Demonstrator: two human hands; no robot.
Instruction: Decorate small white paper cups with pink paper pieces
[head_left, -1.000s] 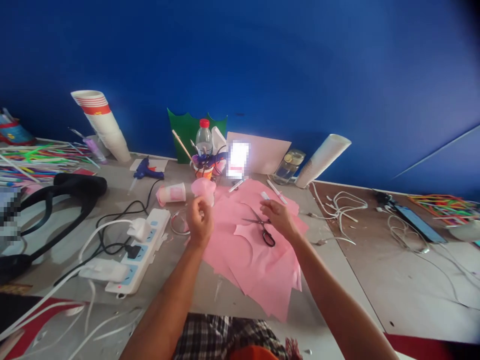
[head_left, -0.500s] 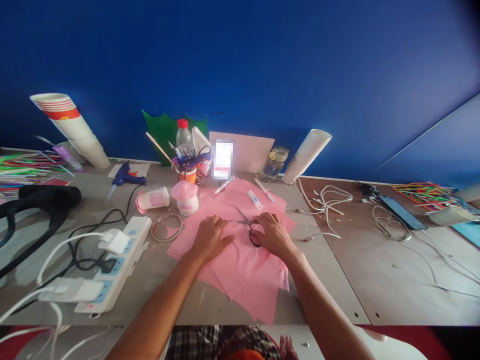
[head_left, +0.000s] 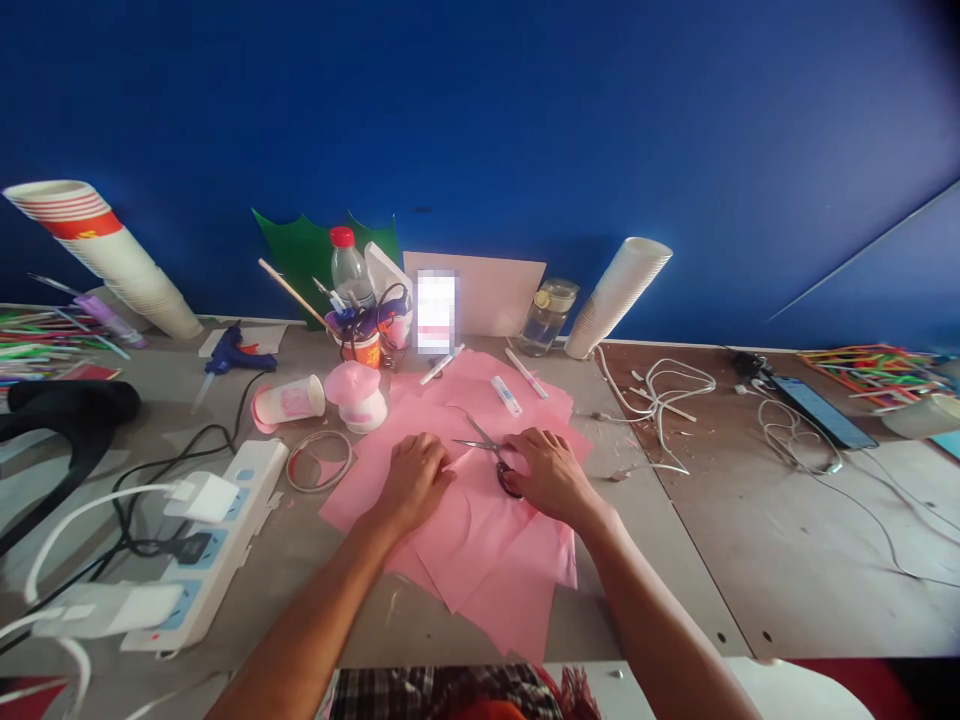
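Several pink paper sheets (head_left: 487, 545) lie spread on the grey table (head_left: 750, 560) in front of me. My left hand (head_left: 415, 482) rests on them with its fingers lying loosely flat and holds nothing. My right hand (head_left: 553, 474) sits just to its right, fingers curled over the black handles of the scissors (head_left: 484, 447). The scissors lie on the paper with blades pointing up and left. A small white cup with a pink top (head_left: 358, 395) stands upright left of the sheets, beside a paper cup (head_left: 289, 400) lying on its side.
A tape ring (head_left: 319, 460), a white power strip (head_left: 217, 540) with plugs and a blue glue gun (head_left: 232, 355) lie at the left. Cup stacks (head_left: 619, 295), a water bottle (head_left: 346, 265) and a jar (head_left: 547, 315) stand at the back. White cables (head_left: 664, 400) and a phone (head_left: 821, 410) are at the right.
My left hand set the pink-topped cup down on the table and came to rest on the pink paper. My right hand moved onto the scissors' handles.
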